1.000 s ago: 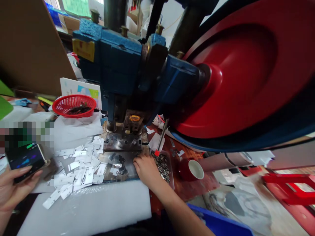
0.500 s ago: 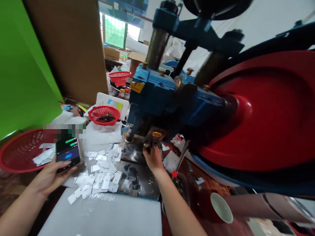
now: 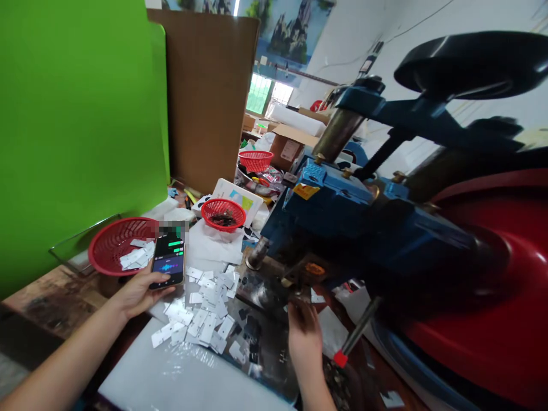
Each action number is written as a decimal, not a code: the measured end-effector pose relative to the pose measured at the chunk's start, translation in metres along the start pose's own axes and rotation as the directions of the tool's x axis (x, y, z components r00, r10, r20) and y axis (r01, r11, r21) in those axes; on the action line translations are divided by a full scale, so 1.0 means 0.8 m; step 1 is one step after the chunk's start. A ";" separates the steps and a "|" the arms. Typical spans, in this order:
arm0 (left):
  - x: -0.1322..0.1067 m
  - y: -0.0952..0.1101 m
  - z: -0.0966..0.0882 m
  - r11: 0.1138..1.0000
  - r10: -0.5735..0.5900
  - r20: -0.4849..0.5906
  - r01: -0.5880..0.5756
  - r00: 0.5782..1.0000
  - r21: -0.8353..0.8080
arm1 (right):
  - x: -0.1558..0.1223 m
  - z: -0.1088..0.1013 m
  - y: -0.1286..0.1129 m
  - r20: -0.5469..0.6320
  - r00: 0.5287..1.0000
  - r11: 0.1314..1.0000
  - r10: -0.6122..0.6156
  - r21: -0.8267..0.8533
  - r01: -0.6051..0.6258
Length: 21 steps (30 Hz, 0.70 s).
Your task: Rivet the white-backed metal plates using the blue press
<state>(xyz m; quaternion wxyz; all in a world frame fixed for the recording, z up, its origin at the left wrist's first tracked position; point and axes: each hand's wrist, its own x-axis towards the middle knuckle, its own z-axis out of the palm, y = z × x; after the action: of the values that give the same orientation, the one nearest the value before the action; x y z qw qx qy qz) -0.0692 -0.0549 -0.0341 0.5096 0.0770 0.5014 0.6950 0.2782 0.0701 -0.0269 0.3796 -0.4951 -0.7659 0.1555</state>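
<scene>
My left hand [image 3: 139,292] holds up a smartphone [image 3: 168,264], thumb across its lower screen, which shows a chat and a blue wave graphic. My right hand [image 3: 305,334] is at the base of a blue press [image 3: 325,211], fingers bent in just under the tool head. What those fingertips grip, if anything, is hidden in shadow. Left of the press bed [image 3: 268,285] lies a loose heap of flat white metal plates [image 3: 208,319]. Several small dark pieces [image 3: 253,337] lie on the bed's front part, between the heap and my right hand.
A large red basket [image 3: 100,245] with white plates stands behind the phone. A smaller red basket [image 3: 223,214] holds dark parts. Right of my right hand juts a red-tipped rod [image 3: 357,331], beside a big red flywheel [image 3: 492,297]. White foam [image 3: 171,371] covers the near edge.
My view has swung left, so everything sits further right in the picture. My right hand has drawn back slightly from the die. The phone stays in my left hand.
</scene>
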 end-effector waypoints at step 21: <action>-0.013 0.001 0.011 0.999 0.033 0.118 -0.029 0.992 -0.040 | 0.028 0.111 -0.197 0.458 0.817 0.936 -0.351 0.139 0.324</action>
<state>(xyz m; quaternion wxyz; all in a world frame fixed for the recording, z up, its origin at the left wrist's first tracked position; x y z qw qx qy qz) -0.0597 -0.0577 -0.0253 0.5290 0.1162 0.4557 0.7064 0.1069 0.0294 0.0207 0.2144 -0.2875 -0.9063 0.2234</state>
